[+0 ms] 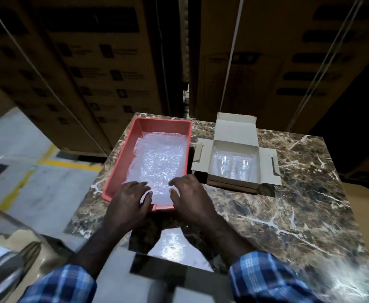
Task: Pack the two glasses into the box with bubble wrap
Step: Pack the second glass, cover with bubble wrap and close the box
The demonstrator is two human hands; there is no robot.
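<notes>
Bubble wrap (159, 162) in red tray (122, 158), tabletop's (299, 204) far left: light, soft, slippery; best pinched at near edge. Left hand (129, 200), right hand (190, 196) spread, touching it. Glasses (234, 166), fragile, already boxed (236, 132) alongside.

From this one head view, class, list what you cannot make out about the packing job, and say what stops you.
1. Glasses in the box: glare and bubble wrap blur them, so their count is unclear.
2. Red tray: the bubble wrap hides its floor.
3. Left hand and right hand: their fingertips lie at the wrap; whether they pinch it is unclear.
4. Print on the stacked cartons: too dark and blurred.
</notes>
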